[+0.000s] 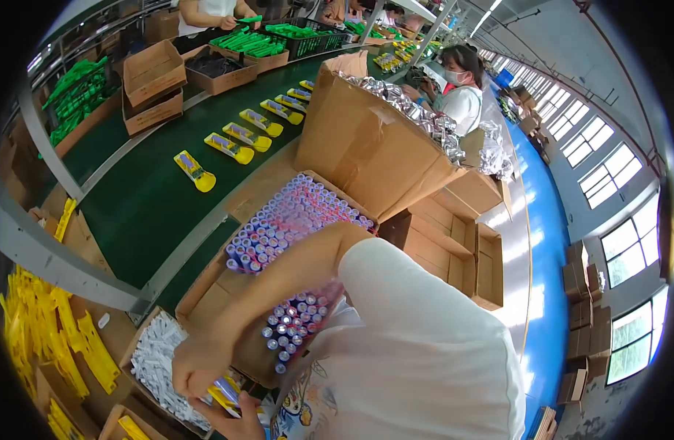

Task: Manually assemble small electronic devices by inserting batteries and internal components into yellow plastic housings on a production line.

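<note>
My left hand, low in the view, is closed around a yellow plastic casing with a purple cylindrical battery cell lying in it. Just above it my right hand has its fingers curled at the casing's end; whether they pinch anything is hidden. Under both hands is a carton of small white pieces. Beside my right forearm stands a carton with many upright purple battery cells, and more cells show below that arm.
Several yellow casings lie in a row on the green conveyor belt. Yellow strips pile at left. A big carton of silvery material stands ahead, with a masked co-worker beyond. A grey metal post rises at left.
</note>
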`<state>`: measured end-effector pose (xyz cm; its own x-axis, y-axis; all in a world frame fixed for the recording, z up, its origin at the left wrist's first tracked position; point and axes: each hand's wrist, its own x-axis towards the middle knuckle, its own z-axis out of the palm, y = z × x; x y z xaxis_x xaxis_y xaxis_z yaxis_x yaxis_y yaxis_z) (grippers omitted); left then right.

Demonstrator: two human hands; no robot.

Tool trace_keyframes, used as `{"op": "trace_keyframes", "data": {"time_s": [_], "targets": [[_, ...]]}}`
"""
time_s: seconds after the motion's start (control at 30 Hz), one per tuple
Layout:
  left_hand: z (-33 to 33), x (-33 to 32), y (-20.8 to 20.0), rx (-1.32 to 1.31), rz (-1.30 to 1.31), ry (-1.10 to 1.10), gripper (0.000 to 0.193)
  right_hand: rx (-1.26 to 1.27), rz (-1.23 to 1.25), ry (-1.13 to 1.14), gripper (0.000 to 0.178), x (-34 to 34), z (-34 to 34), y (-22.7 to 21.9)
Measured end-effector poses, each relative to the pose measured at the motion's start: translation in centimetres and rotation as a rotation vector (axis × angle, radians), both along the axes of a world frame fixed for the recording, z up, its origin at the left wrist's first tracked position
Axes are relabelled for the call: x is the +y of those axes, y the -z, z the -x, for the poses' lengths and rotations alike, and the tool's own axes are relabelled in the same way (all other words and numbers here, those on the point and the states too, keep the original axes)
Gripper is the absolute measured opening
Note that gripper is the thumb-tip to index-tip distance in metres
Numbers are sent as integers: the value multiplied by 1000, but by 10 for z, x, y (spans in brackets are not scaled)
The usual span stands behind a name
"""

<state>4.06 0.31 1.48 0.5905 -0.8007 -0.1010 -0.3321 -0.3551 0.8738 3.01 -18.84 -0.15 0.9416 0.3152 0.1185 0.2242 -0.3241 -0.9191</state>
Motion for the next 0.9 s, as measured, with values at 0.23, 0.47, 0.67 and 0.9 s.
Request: {"op": "trace_keyframes", "data": {"time_s": [0.23, 0.47, 0.67, 0.9], "targets": [[-70, 109, 145, 61, 29, -44, 52, -257, 389, 238, 27, -33, -41, 7], [-37, 68, 95, 672, 662, -639, 43, -608, 1107, 54, 19, -14, -56, 36], [-29, 53, 52, 950, 529, -235, 83, -531, 371, 296, 13, -22, -38, 23], [23, 14, 15, 956, 469, -284, 37, 71, -258, 709, 18, -78, 51, -19]]}}
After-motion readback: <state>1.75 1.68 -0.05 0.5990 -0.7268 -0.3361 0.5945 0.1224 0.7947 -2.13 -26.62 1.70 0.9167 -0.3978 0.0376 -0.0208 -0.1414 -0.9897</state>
